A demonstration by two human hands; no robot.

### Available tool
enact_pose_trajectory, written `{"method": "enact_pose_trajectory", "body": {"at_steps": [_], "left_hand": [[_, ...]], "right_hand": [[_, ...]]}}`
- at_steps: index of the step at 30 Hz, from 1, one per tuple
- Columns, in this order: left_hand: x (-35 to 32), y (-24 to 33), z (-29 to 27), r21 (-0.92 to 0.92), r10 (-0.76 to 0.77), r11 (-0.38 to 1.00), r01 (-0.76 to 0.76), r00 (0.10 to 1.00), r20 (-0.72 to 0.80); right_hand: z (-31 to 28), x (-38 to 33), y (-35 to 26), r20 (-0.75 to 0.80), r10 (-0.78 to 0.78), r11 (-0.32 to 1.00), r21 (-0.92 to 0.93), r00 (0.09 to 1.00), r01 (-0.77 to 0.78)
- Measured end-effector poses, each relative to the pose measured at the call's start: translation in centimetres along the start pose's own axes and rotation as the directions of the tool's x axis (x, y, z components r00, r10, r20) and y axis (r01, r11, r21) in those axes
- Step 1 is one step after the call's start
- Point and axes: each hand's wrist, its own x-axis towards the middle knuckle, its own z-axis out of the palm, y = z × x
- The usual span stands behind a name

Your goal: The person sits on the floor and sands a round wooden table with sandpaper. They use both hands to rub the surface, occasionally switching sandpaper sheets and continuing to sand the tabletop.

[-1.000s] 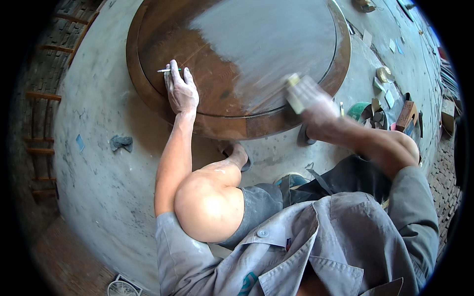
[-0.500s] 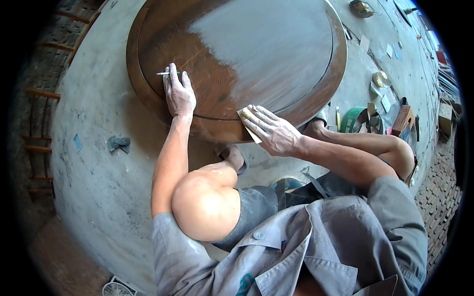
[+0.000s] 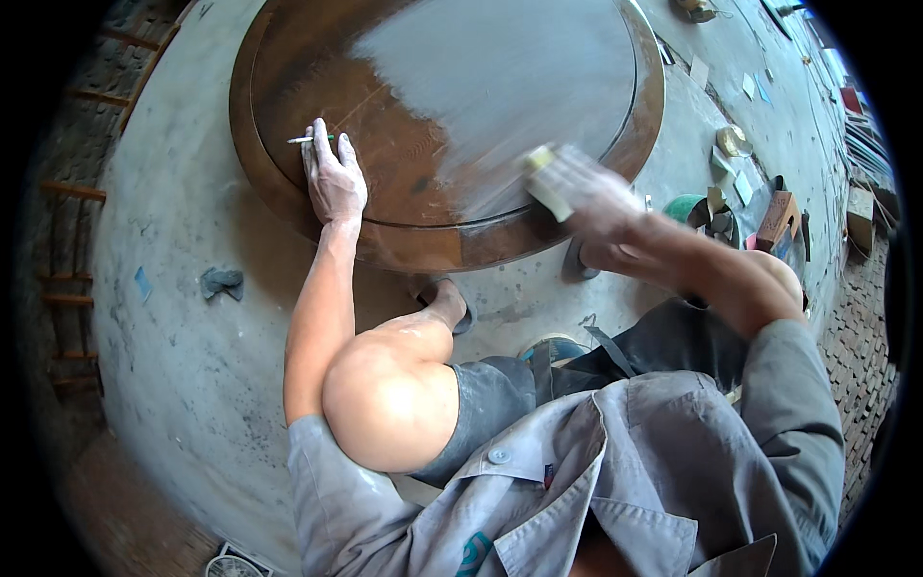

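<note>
1. Right hand (image 3: 591, 197) has swung from the near rim out to centre-right of the frame since half a second back, blurred; the left hand (image 3: 334, 178) has stayed planted.
2. Right hand is clenched round a pale sanding block (image 3: 548, 183); light, stiff, best held across its back.
3. Left hand presses flat, a cigarette (image 3: 310, 139) pinched between its fingers.
4. The round wooden tabletop (image 3: 423, 163) fills the upper centre; heavy, rigid, dusty grey where rubbed.
5. Concrete floor (image 3: 183, 317); rag (image 3: 222, 282) at left, clutter at upper right.
</note>
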Motion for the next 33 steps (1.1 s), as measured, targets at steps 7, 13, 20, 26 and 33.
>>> {"method": "enact_pose_trajectory", "body": {"at_steps": [7,13,20,26,33], "left_hand": [[0.3,1.0,0.5,-0.058,0.022,0.998,-0.021,0.999,0.024],[0.1,1.0,0.5,-0.058,-0.002,0.998,0.003,1.0,0.027],[0.1,0.8,0.1,-0.016,-0.011,1.0,0.012,1.0,0.024],[0.8,1.4,-0.3,-0.102,-0.049,0.994,0.049,0.999,-0.007],[-0.2,-0.1,1.2,-0.037,0.015,0.999,-0.017,0.999,-0.042]], "right_hand": [[1.7,1.4,-9.0,-0.148,0.054,0.964,0.266,0.987,-0.013],[-0.9,-4.5,5.2,-0.215,0.338,0.925,-0.102,0.916,-0.365],[0.5,1.4,-7.6,-0.158,0.116,0.97,0.232,0.981,-0.077],[0.9,-0.6,1.9,-0.134,0.4,0.915,0.121,0.907,-0.386],[-1.4,7.3,-9.1,-0.02,-0.189,0.943,0.274,0.982,0.187]]}}
